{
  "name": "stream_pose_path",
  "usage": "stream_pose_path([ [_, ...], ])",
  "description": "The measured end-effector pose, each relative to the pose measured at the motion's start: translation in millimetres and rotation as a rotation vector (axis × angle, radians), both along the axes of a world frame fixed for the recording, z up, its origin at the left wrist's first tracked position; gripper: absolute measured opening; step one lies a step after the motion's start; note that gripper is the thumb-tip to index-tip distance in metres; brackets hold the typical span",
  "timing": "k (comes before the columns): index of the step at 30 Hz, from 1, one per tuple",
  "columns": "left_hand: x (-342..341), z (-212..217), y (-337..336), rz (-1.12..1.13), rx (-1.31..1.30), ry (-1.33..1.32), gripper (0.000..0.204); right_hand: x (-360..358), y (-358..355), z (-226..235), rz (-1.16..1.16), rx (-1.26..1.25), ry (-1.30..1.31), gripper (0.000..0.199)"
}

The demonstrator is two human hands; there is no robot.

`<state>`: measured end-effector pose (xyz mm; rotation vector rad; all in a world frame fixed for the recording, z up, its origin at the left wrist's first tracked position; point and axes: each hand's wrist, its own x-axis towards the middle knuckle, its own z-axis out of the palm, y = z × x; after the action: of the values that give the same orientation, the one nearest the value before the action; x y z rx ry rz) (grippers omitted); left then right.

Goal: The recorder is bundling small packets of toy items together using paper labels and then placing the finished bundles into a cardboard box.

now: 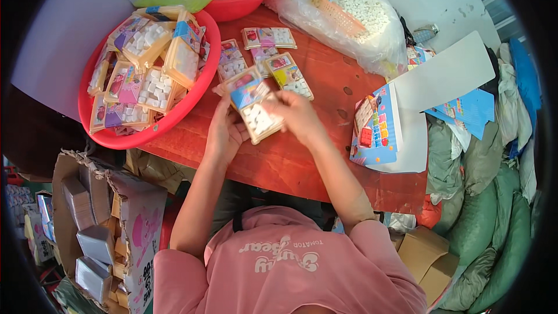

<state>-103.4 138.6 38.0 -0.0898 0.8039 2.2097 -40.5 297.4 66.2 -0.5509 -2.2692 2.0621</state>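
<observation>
Between my two hands, above the red tabletop, is a tilted shallow plastic box [260, 117] with white cubes in its near part and a printed card in its far part. My left hand [224, 134] supports its left side, fingers partly beneath it. My right hand [297, 117] grips its right edge, thumb on top. Just beyond lie several similar boxes, among them a box with a yellow card [289, 74] and a box with a purple card [268, 38].
A red basin [216, 70] heaped with similar boxes stands left. Farther back are a second red basin [238, 6] and a clear bag of white cubes [363, 14]. An open printed carton [378, 128] sits right. A cardboard box [152, 215] holds small cases below left.
</observation>
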Motion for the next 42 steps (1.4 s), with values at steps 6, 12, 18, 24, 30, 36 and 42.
stream_pose_path([
  [6, 6.4, -17.6, 5.6, 0.134, -0.125, 0.188, 0.047, 0.6, 3.2, 26.8, -0.217, 1.14, 0.117, 0.055],
  [12, 9.3, -15.4, -4.7, 0.042, -0.094, 0.127, 0.048, -14.8, 45.4, -11.2, -0.058, 1.203, -0.12, 0.07],
  [18, 9.1, -9.5, 10.5, 0.198, -0.008, 0.033, 0.052, 13.1, -13.5, 28.2, -0.041, 0.852, 0.298, 0.07],
  [24, 13.5, -7.7, 0.8, 0.132, -0.012, 0.177, 0.047, -47.2, 11.5, 28.1, 0.038, 0.877, 0.304, 0.063],
  [30, 18.4, 0.6, -6.1, 0.024, 0.074, 0.106, 0.038, -168.4, 97.7, -7.7, 0.155, 1.462, 0.068, 0.076],
  [36, 22.8, -7.5, -22.7, 0.134, 0.006, 0.021, 0.035, -160.5, 84.2, 18.6, 0.157, 1.354, -0.155, 0.068],
  [42, 25.1, -2.9, -21.3, 0.199, -0.015, 0.069, 0.035, -116.4, 17.6, 29.4, -0.143, 1.078, -0.265, 0.073],
])
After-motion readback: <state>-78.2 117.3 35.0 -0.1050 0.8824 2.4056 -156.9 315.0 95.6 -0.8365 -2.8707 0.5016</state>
